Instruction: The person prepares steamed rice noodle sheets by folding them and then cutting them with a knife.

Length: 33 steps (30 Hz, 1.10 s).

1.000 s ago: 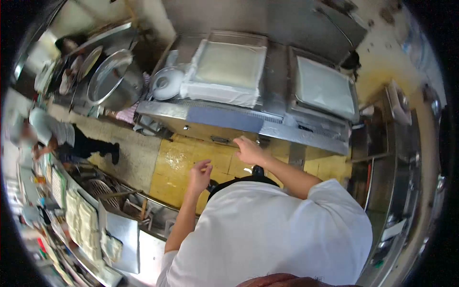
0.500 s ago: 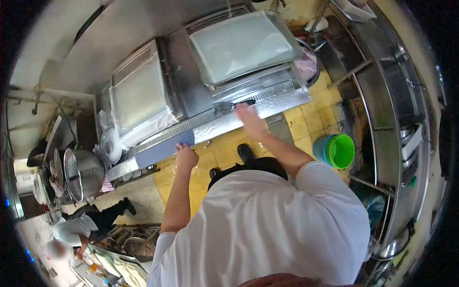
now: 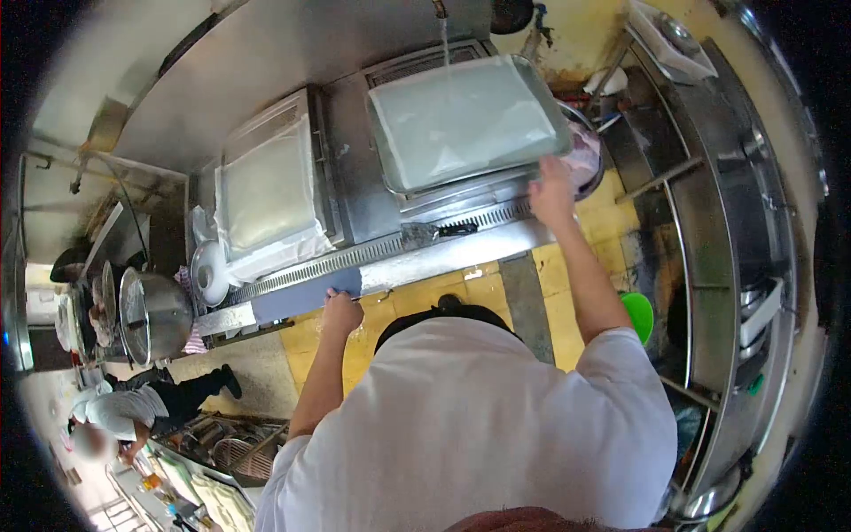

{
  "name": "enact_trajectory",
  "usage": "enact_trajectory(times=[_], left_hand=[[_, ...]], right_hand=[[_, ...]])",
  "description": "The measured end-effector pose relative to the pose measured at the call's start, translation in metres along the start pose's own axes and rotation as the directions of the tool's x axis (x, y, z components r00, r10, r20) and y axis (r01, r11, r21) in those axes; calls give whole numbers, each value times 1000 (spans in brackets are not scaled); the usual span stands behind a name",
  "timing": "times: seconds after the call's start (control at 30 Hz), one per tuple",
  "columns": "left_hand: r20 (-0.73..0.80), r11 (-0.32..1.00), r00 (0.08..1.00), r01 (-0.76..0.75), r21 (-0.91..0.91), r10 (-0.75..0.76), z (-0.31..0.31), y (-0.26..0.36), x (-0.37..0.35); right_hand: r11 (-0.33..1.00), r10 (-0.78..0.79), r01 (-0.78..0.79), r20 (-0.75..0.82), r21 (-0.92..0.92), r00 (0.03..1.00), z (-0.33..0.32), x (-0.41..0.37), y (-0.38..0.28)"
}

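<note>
My left hand [image 3: 342, 312] is closed at the lower edge of a flat blue-grey sheet [image 3: 306, 294], which lies along the front of the steel counter [image 3: 501, 232]. My right hand [image 3: 554, 193] is at the front right corner of a shallow tray [image 3: 383, 152], fingertips right at its rim; motion smears the fingers. A white cloth [image 3: 470, 120] lies in the tray, and a thin stream of water falls on it from a tap [image 3: 440, 9]. On the front drain grate rests a scraper-like tool [image 3: 418, 235] with a black handle, apart from both hands.
A second cloth-covered tray [image 3: 270, 199] stands left of the first. A large metal pot [image 3: 158, 315] is at far left, a pink-lined basin [image 3: 582, 152] by the counter's right end. A green bucket [image 3: 636, 316] stands on yellow tiles, near right-hand shelving [image 3: 709, 293]. Another person [image 3: 128, 410] bends at lower left.
My right hand has left the black-handled tool on the grate and moved right to the tray's corner. My left hand stays at the blue-grey sheet. The view has shifted, showing the running tap.
</note>
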<state>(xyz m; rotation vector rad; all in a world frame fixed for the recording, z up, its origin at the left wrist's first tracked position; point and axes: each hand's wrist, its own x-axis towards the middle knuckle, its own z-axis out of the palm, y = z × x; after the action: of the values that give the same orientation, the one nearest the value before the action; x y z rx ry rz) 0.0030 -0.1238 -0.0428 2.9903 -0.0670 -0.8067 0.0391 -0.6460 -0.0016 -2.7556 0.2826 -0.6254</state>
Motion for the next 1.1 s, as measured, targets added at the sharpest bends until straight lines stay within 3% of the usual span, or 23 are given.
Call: enact_trajectory(times=[0.07,0.1,0.17,0.2,0.23,0.27,0.33,0.37,0.43,0.53,0.6,0.63,0.67,0.7,0.73,0.77,0.8,0.83,0.9,0.97,1.0,1.03,1.1], left_hand=[[-18,999,999,40,-25,-40,0,-1,2],[-20,1000,1000,15,-2,-15,0,-2,3],[-44,997,998,-37,72,40,20,-17,14],[-52,998,998,-26,62,29,17,-16,14],[-11,1000,1000,-8,17,9,12,-12,10],[29,1000,1000,12,-27,-11,5,-7,4],[31,998,999,31,-54,-30,-10,2,-6],[35,997,999,36,-70,-33,-15,5,-8],[29,998,1000,15,-53,-13,-14,4,-9],[-49,998,999,1,-60,-4,4,-5,-11],[-118,995,992,26,-100,-38,13,-12,-12],[-141,983,990,4,-182,-30,12,-14,-17],[-162,965,986,-19,-262,-24,13,-18,-21],[-159,962,986,-4,-274,-41,16,-22,-21],[-188,925,981,-25,-380,-50,17,-28,-21],[-218,877,974,-51,-477,-62,19,-33,-21],[-215,875,974,-39,-483,-75,14,-34,-26],[-237,838,966,-42,-544,-105,9,-36,-31],[-262,794,954,-44,-606,-147,-9,-37,-42],[-164,703,949,78,-707,-270,-27,-37,-58],[-160,698,945,91,-710,-285,-26,-40,-63],[-207,690,929,67,-720,-306,-25,-43,-67],[-257,685,908,43,-727,-329,-25,-52,-72]], right_hand=[[992,-122,111,239,59,963,30,21,-24],[990,-138,126,233,67,963,29,41,-44],[988,21,-88,448,130,894,16,83,-80],[988,5,-73,446,134,895,24,104,-84],[932,-35,-85,320,352,947,36,127,-87],[829,-45,-67,186,555,981,46,150,-92],[288,115,-511,500,810,858,48,196,-110],[291,96,-506,502,812,860,47,214,-119],[-58,160,-504,506,862,847,51,246,-129],[-30,100,-470,470,882,877,54,296,-118],[148,424,-285,200,947,883,24,304,-135],[149,406,-290,209,945,890,6,304,-148],[521,361,-46,-171,853,917,-10,303,-159],[800,174,177,-504,574,846,-16,303,-168],[794,164,183,-495,579,853,-15,305,-174],[910,-193,361,-566,201,802,-14,307,-179],[838,-535,507,-490,-203,688,-11,309,-181],[834,-538,515,-489,-196,686,-9,308,-180],[786,-504,335,-224,-519,834,-7,312,-170],[809,-407,266,-174,-523,897,-1,344,-149],[822,-291,184,-119,-539,949,4,361,-136],[825,-297,193,-117,-531,948,8,378,-123],[924,-176,165,-1,-345,984,11,407,-110]])
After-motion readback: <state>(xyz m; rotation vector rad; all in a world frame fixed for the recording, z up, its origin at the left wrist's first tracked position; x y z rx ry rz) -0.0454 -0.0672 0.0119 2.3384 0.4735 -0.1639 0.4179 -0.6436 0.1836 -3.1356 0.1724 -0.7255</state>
